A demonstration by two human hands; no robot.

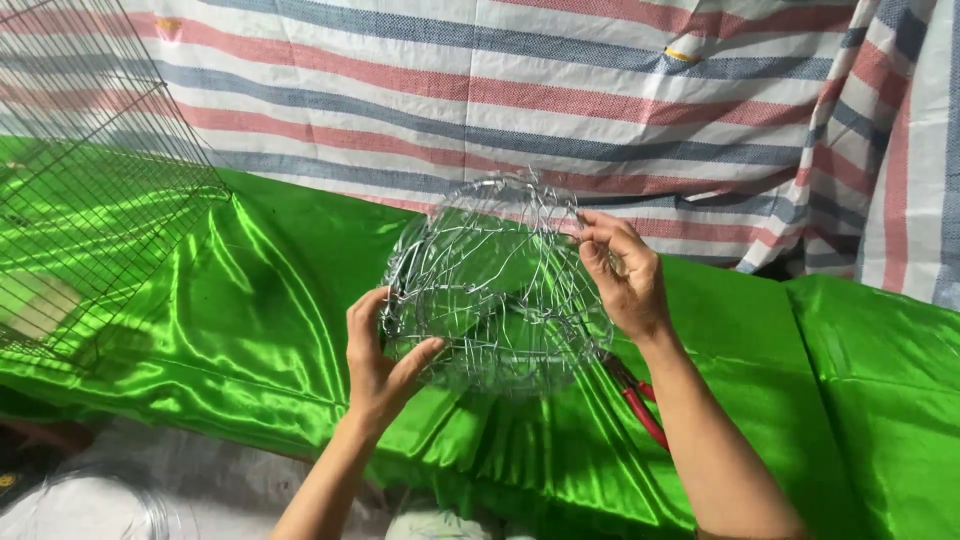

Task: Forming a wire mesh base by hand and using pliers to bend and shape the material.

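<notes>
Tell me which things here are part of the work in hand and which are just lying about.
In hand:
wire mesh basket
left hand gripping its lower rim
right hand pinching its upper edge

Lying about:
red-handled pliers
black wire cage
green satin cloth
striped tarp

Free room: broad bare stretch of green satin cloth [250, 300] left of wire mesh basket [495, 285], and more to the far right, w/ nothing on it. Obstacles: black wire cage [90, 180] blocks upper-left corner; red-handled pliers [640, 405] lie just under basket's right edge, beside right forearm. Striped tarp [560, 90] walls off the back. Left hand [380, 365] and right hand [625, 275] flank the basket, closing both sides.
</notes>
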